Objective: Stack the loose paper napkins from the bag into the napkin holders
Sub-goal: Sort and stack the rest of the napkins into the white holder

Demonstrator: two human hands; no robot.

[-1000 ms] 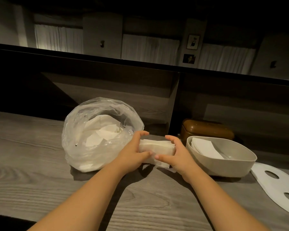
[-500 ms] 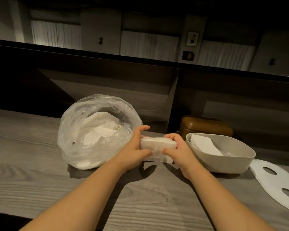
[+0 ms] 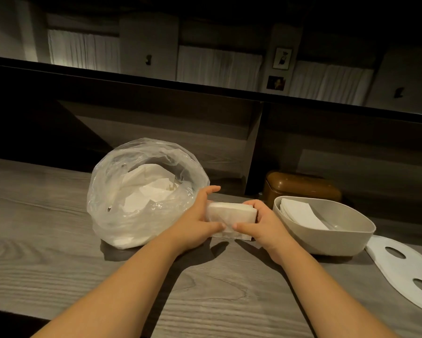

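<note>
A stack of white paper napkins (image 3: 230, 214) stands on edge on the wooden counter between my hands. My left hand (image 3: 195, 224) grips its left end, thumb in front and fingers behind. My right hand (image 3: 261, 222) grips its right end the same way. A clear plastic bag (image 3: 132, 191) with several loose white napkins inside sits just left of the stack. To the right is a beige napkin holder tray (image 3: 346, 240) with a few napkins (image 3: 300, 212) leaning in it.
A brown lidded box (image 3: 302, 186) stands behind the tray against the back panel. A flat white lid with two oval holes (image 3: 405, 264) lies at the right edge. A dark vertical divider (image 3: 256, 152) rises behind the stack. Grey wood counter (image 3: 46, 240) extends left.
Both hands have kept hold of the napkin stack; the stack has been squared up and set more upright on the counter. The bag and tray have not moved.
</note>
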